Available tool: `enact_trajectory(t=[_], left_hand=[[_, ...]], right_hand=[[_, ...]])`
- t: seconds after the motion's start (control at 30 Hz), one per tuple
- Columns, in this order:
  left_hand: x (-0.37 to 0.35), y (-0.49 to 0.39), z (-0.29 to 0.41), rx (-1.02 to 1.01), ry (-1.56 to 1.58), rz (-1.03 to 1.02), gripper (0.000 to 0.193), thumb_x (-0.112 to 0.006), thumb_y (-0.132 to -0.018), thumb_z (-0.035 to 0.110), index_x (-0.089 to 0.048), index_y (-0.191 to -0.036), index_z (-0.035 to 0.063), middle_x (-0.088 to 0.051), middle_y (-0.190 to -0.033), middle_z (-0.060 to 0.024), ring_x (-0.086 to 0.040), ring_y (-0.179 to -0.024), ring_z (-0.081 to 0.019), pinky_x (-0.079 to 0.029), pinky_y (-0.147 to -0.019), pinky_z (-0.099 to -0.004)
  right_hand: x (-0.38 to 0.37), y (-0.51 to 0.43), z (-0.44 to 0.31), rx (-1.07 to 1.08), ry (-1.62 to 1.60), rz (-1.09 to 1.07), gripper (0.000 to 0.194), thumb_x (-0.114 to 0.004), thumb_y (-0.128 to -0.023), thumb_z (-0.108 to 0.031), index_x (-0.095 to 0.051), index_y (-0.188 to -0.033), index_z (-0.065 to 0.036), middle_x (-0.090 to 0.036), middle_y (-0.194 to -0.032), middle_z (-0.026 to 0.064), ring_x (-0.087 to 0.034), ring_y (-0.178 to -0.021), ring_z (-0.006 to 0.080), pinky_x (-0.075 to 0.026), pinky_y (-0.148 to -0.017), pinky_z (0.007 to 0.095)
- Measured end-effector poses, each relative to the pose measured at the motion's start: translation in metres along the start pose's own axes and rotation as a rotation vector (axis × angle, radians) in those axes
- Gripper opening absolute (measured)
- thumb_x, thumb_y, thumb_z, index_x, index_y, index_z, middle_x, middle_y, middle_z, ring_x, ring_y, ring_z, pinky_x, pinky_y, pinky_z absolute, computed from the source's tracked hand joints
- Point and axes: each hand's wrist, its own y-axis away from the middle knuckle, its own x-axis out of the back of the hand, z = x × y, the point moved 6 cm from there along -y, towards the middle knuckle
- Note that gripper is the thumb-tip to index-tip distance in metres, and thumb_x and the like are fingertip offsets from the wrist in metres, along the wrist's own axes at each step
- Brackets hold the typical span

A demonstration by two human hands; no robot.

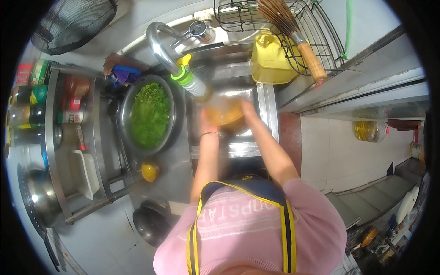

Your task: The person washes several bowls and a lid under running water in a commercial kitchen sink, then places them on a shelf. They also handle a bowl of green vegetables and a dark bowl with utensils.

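Note:
Both my hands hold an orange bowl (225, 115) over a stainless steel sink (237, 146), beneath the faucet (160, 46). My left hand (206, 120) grips the bowl's left side and my right hand (248, 109) its right side; the fingers are partly hidden and blurred. A plastic nozzle (196, 86) with a green ring and yellow tab is fitted to the faucet's end, just above the bowl. Whether water is running is hard to tell through the blur. Left of the sink, a large metal basin (173, 120) holds green leafy vegetables (150, 115).
A yellow jug (271, 63) stands at the sink's back right, near a wire rack (237, 17) with a wooden-handled brush (311, 62). A small yellow-orange object (149, 172) lies on the left counter. A metal shelf (98, 137) with bottles and containers is farther left.

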Motion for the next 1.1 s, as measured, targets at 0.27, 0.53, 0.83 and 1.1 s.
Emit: enact_trajectory(t=[0.27, 0.53, 0.83, 1.1], left_hand=[[-0.045, 0.009, 0.011, -0.398, -0.867, -0.055, 0.029, -0.053, -0.097, 0.021, -0.059, -0.115, -0.0005, -0.063, -0.110, -0.0114, -0.061, -0.099, -0.0177, -0.051, -0.083, -0.0342], [-0.053, 0.016, 0.050, -0.206, -0.853, -0.241, 0.031, -0.052, -0.099, 0.029, -0.059, -0.114, 0.0029, -0.064, -0.107, -0.0092, -0.062, -0.101, -0.0198, -0.051, -0.088, -0.0367], [-0.018, 0.029, 0.010, -0.329, -0.351, 0.132, 0.044, -0.056, -0.098, 0.030, -0.052, -0.128, -0.0017, -0.060, -0.123, -0.0122, -0.062, -0.106, -0.0233, -0.054, -0.086, -0.0360], [-0.039, 0.060, 0.023, -0.620, -0.889, -0.043, 0.024, -0.065, -0.091, 0.020, -0.067, -0.100, -0.0016, -0.070, -0.088, -0.0134, -0.067, -0.075, -0.0233, -0.053, -0.066, -0.0373]], right_hand=[[-0.058, 0.083, -0.033, 1.270, 1.170, -0.201, 0.046, -0.055, -0.084, -0.020, -0.057, -0.126, -0.003, -0.053, -0.132, 0.0204, -0.047, -0.127, 0.0346, -0.032, -0.110, 0.0483], [-0.007, -0.015, -0.033, 0.282, -0.010, -0.219, 0.043, -0.040, -0.101, -0.032, -0.055, -0.130, -0.003, -0.059, -0.128, 0.0116, -0.055, -0.118, 0.0223, -0.042, -0.103, 0.0362], [-0.061, 0.078, -0.034, 1.137, 1.242, 0.039, 0.050, -0.054, -0.087, -0.021, -0.050, -0.132, 0.000, -0.061, -0.117, 0.0246, -0.053, -0.118, 0.0389, -0.033, -0.109, 0.0470], [-0.005, 0.039, -0.016, 0.542, 0.980, 0.040, 0.063, -0.059, -0.091, -0.035, -0.040, -0.141, -0.004, -0.056, -0.124, 0.0268, -0.052, -0.119, 0.0424, -0.035, -0.108, 0.0451]])
